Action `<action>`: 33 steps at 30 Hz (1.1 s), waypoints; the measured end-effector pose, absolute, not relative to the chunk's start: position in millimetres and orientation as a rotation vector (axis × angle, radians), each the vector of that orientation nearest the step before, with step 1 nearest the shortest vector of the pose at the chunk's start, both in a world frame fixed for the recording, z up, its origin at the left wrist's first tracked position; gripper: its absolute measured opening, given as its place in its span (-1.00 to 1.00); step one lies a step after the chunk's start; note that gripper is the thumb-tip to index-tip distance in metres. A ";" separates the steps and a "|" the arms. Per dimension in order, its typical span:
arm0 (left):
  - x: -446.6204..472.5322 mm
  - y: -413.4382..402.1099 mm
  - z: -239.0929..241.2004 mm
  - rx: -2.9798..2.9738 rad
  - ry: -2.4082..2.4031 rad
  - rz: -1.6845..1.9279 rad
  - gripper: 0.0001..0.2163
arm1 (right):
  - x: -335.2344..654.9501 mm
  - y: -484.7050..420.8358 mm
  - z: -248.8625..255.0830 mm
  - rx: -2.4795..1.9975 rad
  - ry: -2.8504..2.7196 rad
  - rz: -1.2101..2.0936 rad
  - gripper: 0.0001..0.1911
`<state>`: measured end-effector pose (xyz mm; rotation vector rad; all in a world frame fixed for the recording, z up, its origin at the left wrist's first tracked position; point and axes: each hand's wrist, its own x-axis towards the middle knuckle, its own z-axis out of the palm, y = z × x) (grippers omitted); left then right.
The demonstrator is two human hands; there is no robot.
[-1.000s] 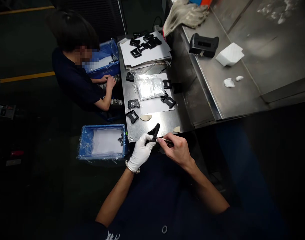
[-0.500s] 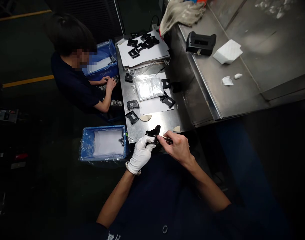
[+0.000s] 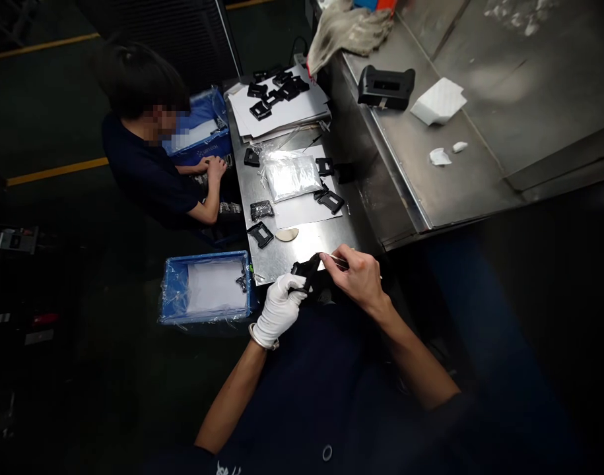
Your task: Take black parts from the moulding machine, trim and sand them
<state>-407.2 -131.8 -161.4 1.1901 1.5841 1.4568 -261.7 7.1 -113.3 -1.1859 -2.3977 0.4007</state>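
My left hand (image 3: 280, 309), in a white glove, is closed around a black plastic part (image 3: 306, 269) near the front edge of the metal table (image 3: 276, 264). The part is held tilted, its upper end reaching toward my right hand. Bare and closed, my right hand (image 3: 358, 277) grips a slim metal tool (image 3: 340, 262), possibly tweezers; most of it is hidden by the fingers. Its thumb and fingertip are at the part's upper end. On the table nearby lie a black frame-like piece (image 3: 261, 235) and a pale rounded piece (image 3: 286, 235).
A co-worker (image 3: 148, 152) sits at the left with both hands together. Blue bins (image 3: 166, 290) flank the table. Several black parts (image 3: 282, 92) lie on white paper behind a clear plastic bag (image 3: 294, 177). A metal bench (image 3: 405, 145) at right bears a black housing (image 3: 385, 88).
The black part has turned in my left hand, and my right hand has shifted slightly right and up to its upper end. The view has shifted slightly.
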 end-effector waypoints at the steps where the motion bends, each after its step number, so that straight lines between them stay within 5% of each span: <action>1: -407.3 -132.8 -160.7 1.185 1.554 1.470 -0.94 | -261.0 10.1 -114.6 -1.201 -2.402 0.386 -0.56; 14: -408.6 -136.6 -168.0 1.034 1.614 1.506 -0.89 | -264.1 -39.4 -98.3 -0.905 -2.501 0.520 -0.60; 22: -407.0 -145.4 -160.8 1.207 1.536 1.496 -0.89 | -257.1 -7.8 -107.4 -1.113 -2.366 0.432 -0.59; 33: -399.5 -140.3 -141.7 1.137 1.581 1.357 -0.84 | -252.3 -19.5 -103.3 -0.778 -2.267 1.541 -0.68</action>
